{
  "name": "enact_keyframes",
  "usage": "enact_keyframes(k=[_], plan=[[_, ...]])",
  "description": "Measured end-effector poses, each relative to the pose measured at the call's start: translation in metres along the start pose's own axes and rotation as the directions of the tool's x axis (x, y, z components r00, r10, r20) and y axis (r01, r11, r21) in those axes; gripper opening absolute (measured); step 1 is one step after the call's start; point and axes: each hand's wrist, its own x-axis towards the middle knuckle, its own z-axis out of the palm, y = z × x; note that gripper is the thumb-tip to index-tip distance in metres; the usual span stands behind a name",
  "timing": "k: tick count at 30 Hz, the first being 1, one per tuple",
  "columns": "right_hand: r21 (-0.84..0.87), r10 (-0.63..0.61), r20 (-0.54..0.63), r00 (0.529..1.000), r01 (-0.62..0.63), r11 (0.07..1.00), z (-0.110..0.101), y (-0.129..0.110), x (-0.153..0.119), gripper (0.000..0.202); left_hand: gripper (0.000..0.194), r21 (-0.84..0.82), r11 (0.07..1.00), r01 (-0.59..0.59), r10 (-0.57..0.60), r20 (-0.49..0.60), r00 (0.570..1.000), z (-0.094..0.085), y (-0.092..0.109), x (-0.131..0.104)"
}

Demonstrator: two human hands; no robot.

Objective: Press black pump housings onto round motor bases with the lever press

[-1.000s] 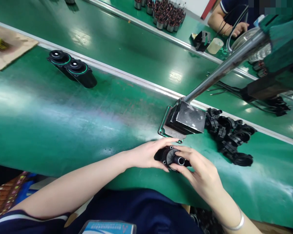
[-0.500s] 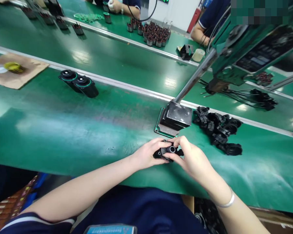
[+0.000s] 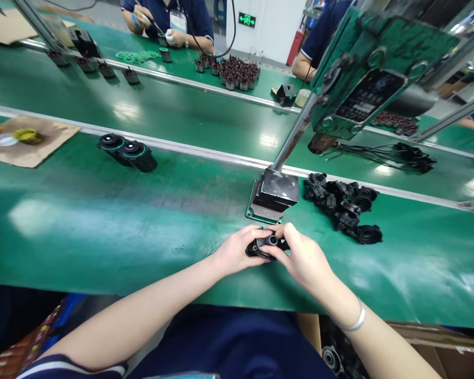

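Observation:
Both hands close around one black plastic pump housing (image 3: 264,247), held low over the green bench in front of the press base. My left hand (image 3: 237,249) grips its left side, fingers over the top and thumb below. On the right side, my right hand (image 3: 302,256) pinches the part near its round, upturned spout. The housing's underside is hidden. Just beyond the hands stands the press base (image 3: 278,188), a dark block on a green-edged plate.
Several black housings (image 3: 345,205) lie piled right of the press base. Above them hangs the green press head (image 3: 363,79). Two black cylinders (image 3: 138,157) stand at left, near cardboard (image 3: 43,152) with a yellow item. Across the bench, a co-worker (image 3: 177,29) handles a part beside copper-wound pieces (image 3: 239,73).
My view has tilted up and shifted, showing more of the co-worker opposite. Both hands keep their hold on the housing with little visible movement.

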Motion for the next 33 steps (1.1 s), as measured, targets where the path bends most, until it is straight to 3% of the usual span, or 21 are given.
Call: enact_keyframes(k=[7,25,28,31,33], plan=[[-0.054,-0.002,0.001,1.000,0.002,0.999,-0.001,-0.003,0.000,0.030,0.058,0.008,1.000,-0.007,0.007,0.004,1.000,0.000,0.000,-0.001],[-0.054,-0.006,-0.130,0.992,-0.001,0.999,0.006,-0.009,-0.006,0.023,0.057,0.018,1.000,0.020,-0.020,0.020,1.000,0.000,0.000,-0.002],[0.020,0.054,-0.063,0.997,-0.053,0.998,0.008,-0.008,-0.006,0.027,0.057,0.009,1.000,0.010,-0.010,0.008,1.000,0.000,-0.001,-0.001],[0.163,0.131,0.071,0.989,-0.141,0.977,0.008,-0.005,-0.004,0.032,0.057,0.012,0.999,0.036,-0.036,0.015,0.999,0.001,0.002,-0.001],[0.239,0.120,0.168,0.978,-0.158,0.958,-0.002,-0.001,0.001,0.037,0.055,0.027,0.998,0.063,-0.064,0.024,0.998,-0.002,0.009,0.000]])
